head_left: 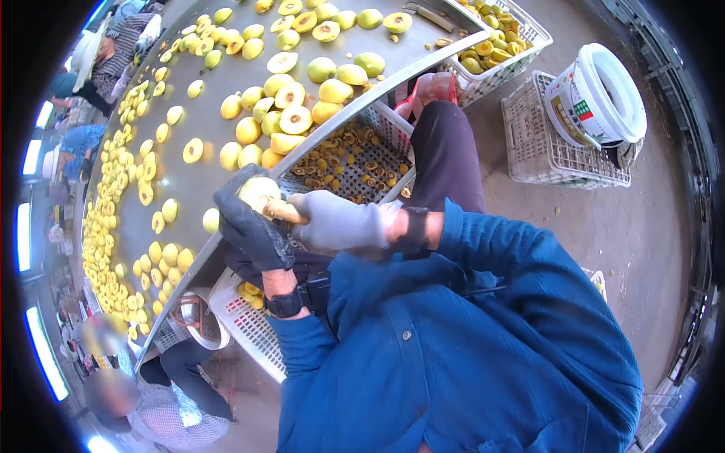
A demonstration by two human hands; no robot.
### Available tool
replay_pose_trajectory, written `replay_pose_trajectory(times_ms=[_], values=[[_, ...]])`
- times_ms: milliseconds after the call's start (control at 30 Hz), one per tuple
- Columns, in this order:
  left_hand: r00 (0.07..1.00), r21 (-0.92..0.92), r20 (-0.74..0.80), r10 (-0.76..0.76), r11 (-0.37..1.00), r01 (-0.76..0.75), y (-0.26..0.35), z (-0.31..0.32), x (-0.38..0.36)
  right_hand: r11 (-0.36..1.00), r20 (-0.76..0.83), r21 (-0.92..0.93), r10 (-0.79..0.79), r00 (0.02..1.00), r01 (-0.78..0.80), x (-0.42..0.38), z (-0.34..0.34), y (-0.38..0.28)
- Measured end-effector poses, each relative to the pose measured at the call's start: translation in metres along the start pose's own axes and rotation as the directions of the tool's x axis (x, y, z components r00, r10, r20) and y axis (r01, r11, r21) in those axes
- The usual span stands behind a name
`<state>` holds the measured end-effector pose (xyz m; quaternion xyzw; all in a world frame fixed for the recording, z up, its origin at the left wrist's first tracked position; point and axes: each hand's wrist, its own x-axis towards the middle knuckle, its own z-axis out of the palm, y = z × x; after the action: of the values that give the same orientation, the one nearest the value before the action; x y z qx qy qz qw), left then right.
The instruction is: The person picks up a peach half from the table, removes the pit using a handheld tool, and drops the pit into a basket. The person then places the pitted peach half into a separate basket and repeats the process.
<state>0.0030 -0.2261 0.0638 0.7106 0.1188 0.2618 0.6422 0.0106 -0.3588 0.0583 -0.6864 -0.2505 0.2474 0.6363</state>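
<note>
On my left, the steel table point(226, 83) is strewn with halved yellow fruit. My left hand point(253, 226), in a dark glove, is closed around one yellow fruit point(257, 189) just off the table's edge. My right hand point(336, 223), grey-gloved, grips a wooden-handled tool point(283, 211) pressed into it. I judge I'm mid-pitting; next calls for a careful twist over the pit tray point(351, 162).

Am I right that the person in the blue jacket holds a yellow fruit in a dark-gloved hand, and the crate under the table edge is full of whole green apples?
Not quite. The head view shows the white perforated plastic crate holding small brown fruit pits, not whole green apples. The rest stands: the dark-gloved left hand holds the yellow fruit.
</note>
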Motion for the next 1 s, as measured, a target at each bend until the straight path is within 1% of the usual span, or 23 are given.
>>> replay_pose_trajectory(times_ms=[33,67,100,133,200,233,300,333,367,400,433,467,500,533,600,633,667,733,767,800,867,900,1000], values=[[0.997,-0.083,0.059,-0.057,0.995,0.062,-0.005,-0.005,0.004,0.921,0.224,0.241,0.254,0.941,-0.306,-0.003,-0.009,-0.002],[0.986,-0.159,0.125,-0.107,0.979,0.126,-0.009,-0.013,0.009,0.89,0.3,0.303,0.251,0.92,-0.341,-0.001,-0.013,0.001],[0.942,-0.195,0.319,-0.108,0.965,0.177,-0.009,-0.023,0.014,0.853,0.399,0.333,0.26,0.879,-0.403,-0.003,-0.023,-0.001],[0.927,-0.175,0.34,-0.161,0.957,0.23,-0.01,-0.026,0.016,0.809,0.493,0.352,0.266,0.828,-0.47,-0.005,-0.03,-0.004],[0.887,-0.131,0.374,-0.27,0.932,0.338,-0.005,-0.025,0.021,0.937,0.309,0.225,0.192,0.931,-0.268,-0.003,-0.024,-0.004],[0.902,-0.363,0.384,-0.199,0.866,0.345,-0.005,-0.015,0.021,0.976,0.215,0.143,0.129,0.968,-0.162,-0.002,-0.022,-0.004],[0.984,-0.374,0.12,-0.132,0.912,0.168,-0.008,0.003,0.003,0.894,0.311,0.334,0.194,0.93,-0.299,-0.003,-0.02,-0.007],[0.995,-0.361,-0.02,-0.097,0.929,0.084,-0.012,0.003,-0.007,0.828,0.369,0.418,0.222,0.902,-0.375,-0.005,-0.019,-0.007],[0.977,-0.497,0.2,-0.07,0.852,0.163,-0.011,-0.009,-0.012,0.776,0.474,0.387,0.296,0.83,-0.498,-0.008,-0.025,-0.004],[0.978,-0.242,0.205,0.029,0.97,0.022,-0.014,-0.015,-0.011,0.923,0.356,0.222,0.224,0.907,-0.315,-0.008,-0.025,0.002],[0.963,0.036,0.243,0.115,0.991,-0.128,-0.014,-0.021,-0.01,0.992,0.256,0.026,0.113,0.96,-0.123,-0.008,-0.023,0.012],[0.96,-0.001,0.275,0.053,0.999,-0.054,-0.011,-0.024,-0.008,0.981,0.177,-0.185,-0.031,0.984,0.064,-0.008,-0.021,0.014],[0.952,-0.034,0.305,-0.01,0.999,0.021,-0.008,-0.027,-0.007,0.988,0.183,-0.156,0.006,0.983,0.023,-0.008,-0.02,0.013],[0.962,-0.087,0.273,0.022,0.996,0.002,-0.005,-0.025,-0.006,0.988,0.269,0.018,0.143,0.952,-0.154,-0.009,-0.02,0.009],[0.974,-0.198,0.205,0.091,0.979,-0.05,-0.001,-0.016,-0.002,0.81,0.489,0.29,0.332,0.806,-0.51,-0.016,-0.029,-0.02],[0.981,-0.038,0.164,0.106,0.994,-0.101,-0.007,-0.018,0.001,0.838,0.471,0.276,0.31,0.826,-0.471,-0.016,-0.03,-0.018],[0.954,0.016,0.264,0.141,0.988,-0.151,-0.008,-0.022,0.006,0.863,0.452,0.26,0.287,0.845,-0.433,-0.017,-0.032,-0.016],[0.864,0.109,0.47,0.181,0.959,-0.26,-0.006,-0.031,0.015,0.968,0.265,0.09,0.204,0.942,-0.235,-0.019,-0.029,-0.014],[0.879,0.03,0.459,0.129,0.987,-0.16,0.004,-0.023,0.01,0.964,0.271,0.069,0.229,0.935,-0.256,-0.021,-0.032,-0.019],[0.909,-0.083,0.402,0.11,0.993,-0.083,0.005,-0.014,0.003,0.932,0.332,0.129,0.28,0.901,-0.338,-0.023,-0.034,-0.021],[0.955,-0.313,0.291,0.058,0.949,0.038,0.009,0.004,-0.007,0.844,0.462,0.228,0.346,0.817,-0.486,-0.022,-0.034,-0.025],[0.971,-0.425,0.239,0.017,0.901,0.09,0.009,0.011,-0.011,0.848,0.449,0.222,0.349,0.822,-0.481,-0.02,-0.031,-0.021],[0.993,-0.054,0.035,0.11,0.993,-0.108,-0.004,0.019,-0.019,0.969,0.274,0.026,0.23,0.934,-0.246,-0.022,-0.035,-0.018]])
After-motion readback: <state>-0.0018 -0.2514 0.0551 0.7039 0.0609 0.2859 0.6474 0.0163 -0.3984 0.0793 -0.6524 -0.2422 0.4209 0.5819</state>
